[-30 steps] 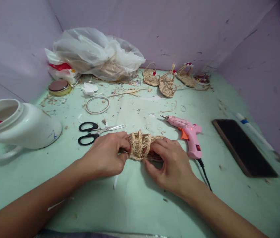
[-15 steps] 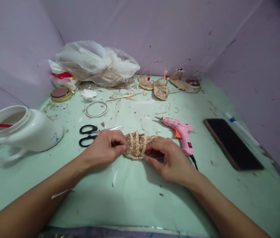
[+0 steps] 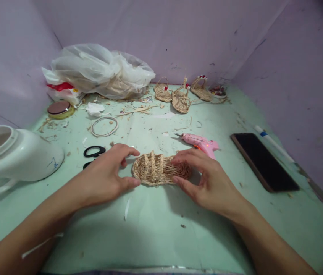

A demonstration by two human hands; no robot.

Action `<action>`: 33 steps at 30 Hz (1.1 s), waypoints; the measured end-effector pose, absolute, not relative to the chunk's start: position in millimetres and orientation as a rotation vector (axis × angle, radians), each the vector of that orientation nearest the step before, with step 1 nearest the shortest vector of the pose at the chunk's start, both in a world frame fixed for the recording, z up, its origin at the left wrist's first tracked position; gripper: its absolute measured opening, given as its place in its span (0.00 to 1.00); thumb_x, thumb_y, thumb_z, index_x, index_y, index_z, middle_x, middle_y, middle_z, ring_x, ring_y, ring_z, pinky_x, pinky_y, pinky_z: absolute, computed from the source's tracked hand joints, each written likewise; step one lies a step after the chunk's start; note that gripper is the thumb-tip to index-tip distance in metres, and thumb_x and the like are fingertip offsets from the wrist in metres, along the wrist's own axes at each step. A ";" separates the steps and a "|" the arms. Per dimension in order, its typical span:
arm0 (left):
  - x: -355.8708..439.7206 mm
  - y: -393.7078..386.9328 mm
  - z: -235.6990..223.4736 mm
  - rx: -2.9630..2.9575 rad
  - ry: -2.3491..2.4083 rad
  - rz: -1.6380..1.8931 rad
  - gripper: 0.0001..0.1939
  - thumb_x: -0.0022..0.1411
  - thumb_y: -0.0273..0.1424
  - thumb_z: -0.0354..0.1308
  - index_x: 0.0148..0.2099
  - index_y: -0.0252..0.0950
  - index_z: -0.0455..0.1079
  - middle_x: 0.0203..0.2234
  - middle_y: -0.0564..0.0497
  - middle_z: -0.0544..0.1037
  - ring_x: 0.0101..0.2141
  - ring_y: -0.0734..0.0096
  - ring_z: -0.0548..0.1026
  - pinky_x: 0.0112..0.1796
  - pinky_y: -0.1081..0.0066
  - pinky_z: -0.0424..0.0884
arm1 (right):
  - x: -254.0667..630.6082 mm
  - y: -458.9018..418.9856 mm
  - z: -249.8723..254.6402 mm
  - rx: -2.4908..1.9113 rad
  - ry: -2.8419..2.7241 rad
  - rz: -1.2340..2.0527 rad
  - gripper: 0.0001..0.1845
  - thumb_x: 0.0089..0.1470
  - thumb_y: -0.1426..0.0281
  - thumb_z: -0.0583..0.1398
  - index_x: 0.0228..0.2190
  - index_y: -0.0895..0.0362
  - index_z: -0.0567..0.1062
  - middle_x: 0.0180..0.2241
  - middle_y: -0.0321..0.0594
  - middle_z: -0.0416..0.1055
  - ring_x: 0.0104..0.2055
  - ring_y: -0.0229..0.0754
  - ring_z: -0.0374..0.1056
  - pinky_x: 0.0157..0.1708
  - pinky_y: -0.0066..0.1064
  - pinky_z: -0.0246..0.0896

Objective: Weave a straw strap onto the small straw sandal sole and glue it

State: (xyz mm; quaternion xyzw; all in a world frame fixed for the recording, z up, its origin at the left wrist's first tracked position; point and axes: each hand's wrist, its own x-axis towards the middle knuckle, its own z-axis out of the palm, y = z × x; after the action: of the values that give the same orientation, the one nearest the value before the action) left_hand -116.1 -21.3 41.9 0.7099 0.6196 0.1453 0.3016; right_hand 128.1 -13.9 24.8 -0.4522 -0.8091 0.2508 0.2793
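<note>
A small woven straw slipper (image 3: 150,172) with braided straps over one end lies sole down on the table. My left hand (image 3: 108,172) is at its left end, thumb and fingers spread apart with nothing between them. Around the right half of the slipper, my right hand (image 3: 204,175) keeps its thumb at the near edge and its fingers over the far side, holding it loosely. A pink glue gun (image 3: 198,142) lies just behind my right hand. Black-handled scissors (image 3: 94,151) are partly hidden behind my left hand.
A white jug (image 3: 32,154) lies on its side at left. A phone (image 3: 264,162) and a white pen (image 3: 276,145) are at right. Behind are a ring (image 3: 104,126), a lidded jar (image 3: 60,110), a plastic bag (image 3: 101,72) and several straw pieces (image 3: 181,102) with red beads.
My left hand has let go of the slipper's strap end and opened. My right hand has shifted slightly right along the slipper, and more of its sole shows.
</note>
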 end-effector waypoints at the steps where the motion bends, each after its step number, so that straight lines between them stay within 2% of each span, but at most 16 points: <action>1: -112.1 -24.3 38.8 1.914 1.636 0.383 0.28 0.46 0.39 0.61 0.51 0.39 0.63 0.37 0.49 0.69 0.31 0.66 0.68 0.31 0.69 0.63 | 128.1 -13.1 22.8 -1.229 -2.199 0.622 0.18 0.43 0.71 0.62 0.40 0.57 0.71 0.43 0.46 0.69 0.44 0.49 0.65 0.43 0.42 0.61; 3: -106.4 -27.7 32.8 1.953 1.619 0.390 0.26 0.49 0.34 0.58 0.53 0.39 0.61 0.38 0.49 0.69 0.32 0.66 0.68 0.32 0.69 0.64 | 127.1 -11.7 18.1 -1.292 -2.246 0.542 0.23 0.45 0.71 0.61 0.46 0.59 0.67 0.47 0.49 0.67 0.49 0.51 0.62 0.46 0.45 0.58; 5: -103.8 -27.7 29.1 1.960 1.568 0.404 0.23 0.52 0.27 0.52 0.52 0.38 0.61 0.35 0.49 0.69 0.33 0.68 0.68 0.33 0.69 0.64 | 125.0 -10.7 14.0 -1.359 -2.296 0.508 0.23 0.47 0.74 0.58 0.47 0.60 0.66 0.45 0.49 0.69 0.47 0.51 0.63 0.46 0.46 0.58; 8: -102.9 -25.8 29.9 1.948 1.499 0.444 0.24 0.50 0.21 0.49 0.51 0.37 0.61 0.35 0.50 0.69 0.34 0.69 0.68 0.36 0.69 0.65 | 121.6 -11.1 12.1 -1.366 -2.369 0.510 0.22 0.47 0.75 0.57 0.47 0.60 0.66 0.44 0.48 0.69 0.47 0.52 0.63 0.46 0.47 0.57; 12: -100.2 -26.9 37.5 1.696 1.427 0.562 0.25 0.48 0.22 0.51 0.51 0.36 0.60 0.40 0.47 0.69 0.36 0.67 0.69 0.37 0.67 0.67 | 120.9 -15.0 16.0 -1.331 -2.380 0.584 0.25 0.46 0.72 0.60 0.48 0.57 0.65 0.46 0.49 0.66 0.47 0.53 0.61 0.45 0.47 0.57; 15: -96.7 -28.8 40.4 1.371 1.255 0.690 0.24 0.48 0.24 0.55 0.50 0.36 0.59 0.42 0.45 0.69 0.36 0.68 0.71 0.34 0.68 0.70 | 121.9 -17.6 18.4 -1.357 -2.278 0.687 0.28 0.43 0.73 0.61 0.48 0.55 0.65 0.43 0.48 0.66 0.43 0.50 0.63 0.40 0.43 0.61; 17: -94.8 -29.2 39.9 1.265 1.215 0.777 0.22 0.47 0.25 0.57 0.47 0.35 0.61 0.40 0.46 0.69 0.36 0.68 0.72 0.35 0.68 0.71 | 122.2 -17.5 19.4 -1.359 -2.175 0.833 0.23 0.43 0.74 0.61 0.44 0.55 0.68 0.39 0.45 0.68 0.39 0.47 0.65 0.36 0.39 0.62; 20: -93.8 -28.4 37.5 1.191 1.222 0.931 0.20 0.46 0.26 0.60 0.44 0.34 0.65 0.38 0.47 0.71 0.38 0.67 0.71 0.38 0.69 0.71 | 121.6 -14.5 22.0 -1.360 -1.902 1.184 0.08 0.42 0.73 0.61 0.30 0.56 0.71 0.27 0.38 0.70 0.29 0.41 0.67 0.28 0.33 0.62; 22: -93.9 -27.4 36.1 1.127 1.231 1.037 0.20 0.46 0.26 0.62 0.44 0.34 0.66 0.39 0.47 0.72 0.39 0.68 0.71 0.37 0.70 0.71 | 120.1 -11.9 24.8 -1.360 -1.623 1.438 0.07 0.40 0.70 0.62 0.26 0.56 0.69 0.24 0.36 0.71 0.26 0.40 0.67 0.26 0.31 0.62; 25: -93.7 -26.5 34.8 1.026 1.341 1.075 0.15 0.43 0.25 0.62 0.37 0.33 0.69 0.30 0.51 0.74 0.29 0.74 0.72 0.28 0.76 0.70 | 115.5 -10.2 27.4 -1.410 -1.319 1.501 0.11 0.37 0.69 0.64 0.26 0.57 0.69 0.27 0.38 0.73 0.29 0.42 0.70 0.28 0.33 0.64; 28: -91.0 -28.0 32.8 0.966 1.397 0.854 0.06 0.44 0.28 0.62 0.28 0.31 0.70 0.15 0.54 0.70 0.15 0.80 0.65 0.17 0.79 0.61 | 109.1 -11.6 25.4 -1.434 -1.189 1.452 0.13 0.35 0.69 0.65 0.26 0.57 0.69 0.26 0.38 0.73 0.28 0.43 0.70 0.29 0.35 0.64; 33: -79.9 -35.2 26.8 1.004 1.314 0.674 0.12 0.50 0.36 0.59 0.24 0.30 0.71 0.10 0.53 0.68 0.11 0.82 0.61 0.13 0.80 0.55 | 98.6 -16.0 19.3 -1.315 -0.925 1.656 0.16 0.33 0.69 0.67 0.27 0.56 0.69 0.23 0.37 0.73 0.25 0.42 0.71 0.28 0.35 0.66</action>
State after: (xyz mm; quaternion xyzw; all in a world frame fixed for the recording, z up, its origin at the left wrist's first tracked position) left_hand -79.9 -35.2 26.8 0.4378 0.5733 0.2939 0.6271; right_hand 98.6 -16.0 19.3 -0.5211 -0.3666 0.6560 0.4047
